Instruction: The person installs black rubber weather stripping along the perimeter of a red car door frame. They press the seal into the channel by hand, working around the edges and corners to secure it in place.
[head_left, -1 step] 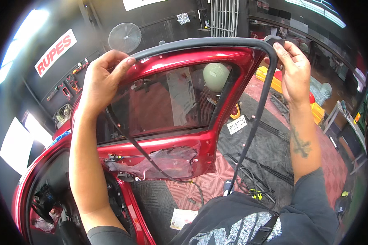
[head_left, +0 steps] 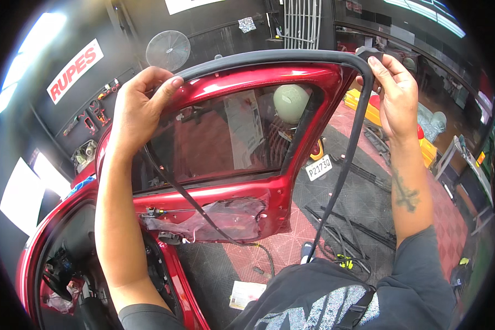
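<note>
Pinching the black rubber weatherstrip, left hand and right hand grip it closed-fingered. Likely light and floppy, it suits holding near its bent corner.

1. Part of the black rubber seal is hidden by the left hand.
2. The red car body is cut off below.
3. The wall tools are shown too small to identify.
</note>
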{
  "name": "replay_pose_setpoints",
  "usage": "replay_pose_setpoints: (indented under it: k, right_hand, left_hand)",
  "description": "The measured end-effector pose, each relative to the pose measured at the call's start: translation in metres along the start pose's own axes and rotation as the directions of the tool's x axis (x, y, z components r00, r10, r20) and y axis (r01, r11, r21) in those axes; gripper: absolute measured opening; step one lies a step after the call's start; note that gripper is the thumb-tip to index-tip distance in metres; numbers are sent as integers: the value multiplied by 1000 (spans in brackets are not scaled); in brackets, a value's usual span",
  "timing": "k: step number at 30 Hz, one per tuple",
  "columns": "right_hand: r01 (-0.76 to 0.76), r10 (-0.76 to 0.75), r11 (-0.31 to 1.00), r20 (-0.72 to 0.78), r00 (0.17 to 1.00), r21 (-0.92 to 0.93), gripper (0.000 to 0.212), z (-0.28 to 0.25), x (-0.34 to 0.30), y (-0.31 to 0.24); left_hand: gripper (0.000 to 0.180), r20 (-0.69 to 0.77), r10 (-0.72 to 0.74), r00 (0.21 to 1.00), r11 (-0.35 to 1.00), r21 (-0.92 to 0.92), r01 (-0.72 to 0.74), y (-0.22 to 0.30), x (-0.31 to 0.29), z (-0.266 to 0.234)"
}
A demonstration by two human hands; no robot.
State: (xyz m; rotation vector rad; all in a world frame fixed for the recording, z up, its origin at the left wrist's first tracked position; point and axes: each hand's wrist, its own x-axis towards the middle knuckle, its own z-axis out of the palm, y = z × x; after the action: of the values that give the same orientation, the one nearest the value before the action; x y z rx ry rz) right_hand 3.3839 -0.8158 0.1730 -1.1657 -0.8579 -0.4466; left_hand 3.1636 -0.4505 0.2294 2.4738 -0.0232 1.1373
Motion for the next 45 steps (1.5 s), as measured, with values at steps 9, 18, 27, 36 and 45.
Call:
replay_pose_setpoints:
  k: [9,18,27,36,45]
  right_hand:
    - [-194,175,966,119,977,173,18,0,5,-9]
    - [-335,262,907,280,923,255,18,-11,3,-4]
    - [48,-48,999,-24,999,-24,20,22,-16,10]
    - [123,-129,989,-73,989,-83,15,27,-15,11]
    - [99,-104,991,-49,993,-94,15,25,-13,8]
  left_hand:
    - [31,-11,-51,999,999,6,51,-2,-3,2]
    - [48,21,-75,997,995,64,73,-10,3,-8]
    - [20,-28,10,1000,998,-66,-12,-15,-1,-14]
    - [22,-101,-42,994,999,-5,42,-9,-8,-7]
    - [29,-26,-69,997,998,-11,68,5,-2,-23]
